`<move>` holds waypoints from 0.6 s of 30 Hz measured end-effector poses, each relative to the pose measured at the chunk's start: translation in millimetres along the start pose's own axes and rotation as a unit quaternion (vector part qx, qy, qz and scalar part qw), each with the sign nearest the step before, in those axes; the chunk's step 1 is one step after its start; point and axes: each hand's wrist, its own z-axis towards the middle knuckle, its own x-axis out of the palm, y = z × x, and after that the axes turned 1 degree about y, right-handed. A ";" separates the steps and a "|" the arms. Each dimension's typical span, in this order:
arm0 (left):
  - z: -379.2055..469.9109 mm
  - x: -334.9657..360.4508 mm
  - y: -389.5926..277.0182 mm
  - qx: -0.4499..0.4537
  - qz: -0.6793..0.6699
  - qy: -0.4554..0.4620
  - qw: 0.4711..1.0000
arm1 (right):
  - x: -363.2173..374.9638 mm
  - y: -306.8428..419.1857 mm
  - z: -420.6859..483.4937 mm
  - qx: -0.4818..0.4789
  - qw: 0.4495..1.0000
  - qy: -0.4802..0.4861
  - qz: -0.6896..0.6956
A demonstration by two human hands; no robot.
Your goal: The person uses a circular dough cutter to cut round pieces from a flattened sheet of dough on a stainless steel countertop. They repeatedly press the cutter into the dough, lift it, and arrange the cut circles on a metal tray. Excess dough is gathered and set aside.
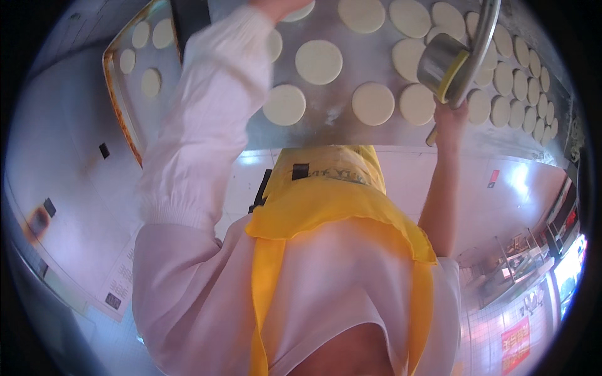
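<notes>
My left hand (284,5), below a white sleeve cover, is at the top edge beside a pale flat dough round; its fingers are cut off by the frame. My right hand (450,120) is closed around a brown handle (431,137) whose end shows below it. Just above that hand are a metal cylinder (435,63) with a yellow rim and a curved metal bar (479,51); how they join the handle is unclear. Several dough rounds (319,62) lie on the metal worktop (324,134), spaced apart near the middle and closer together, some overlapping, at the right.
A metal baking tray (123,120) with a browned rim stands at the left and holds several dough rounds. The worktop's near edge runs in front of my yellow apron (329,202). A rack (522,263) with various items is at the lower right.
</notes>
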 end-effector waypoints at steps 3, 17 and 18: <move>-118.1 -48.8 54.3 -0.078 0.234 -0.023 0.969 | 0.9 -0.6 -11.8 0.029 0.996 0.022 -0.082; -261.1 -14.1 144.8 -0.081 0.407 -0.115 0.903 | 99.3 -5.4 -103.4 -0.085 0.913 0.261 -0.303; -257.5 -18.4 142.3 -0.111 0.327 -0.152 0.926 | 102.5 -7.1 -106.6 -0.073 0.907 0.258 -0.325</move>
